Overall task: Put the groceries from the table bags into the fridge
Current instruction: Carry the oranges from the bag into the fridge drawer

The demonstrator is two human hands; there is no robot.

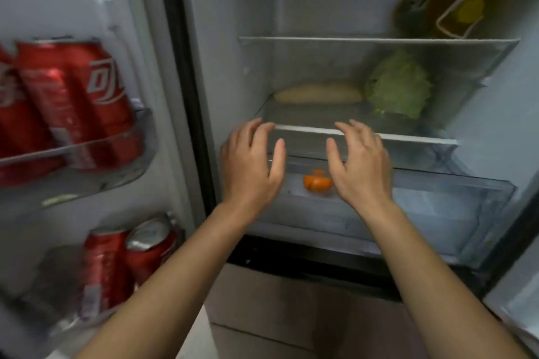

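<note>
- Left hand and right hand reach into the fridge, fingers spread and holding nothing, fingertips at the shelf edge, probably just after letting go.
- Below the fingers, an orange vegetable lies in the open clear drawer.
- Beyond the fingertips, a pale loaf-shaped item and a lettuce rest far back on the shelf.
- Left of the fingers, red cans fill the door racks.

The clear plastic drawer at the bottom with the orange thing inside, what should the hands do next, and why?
Probably push the clear plastic drawer shut. It is pulled out with the orange vegetable already in it, and the left hand and right hand are both open and empty just above it.
</note>
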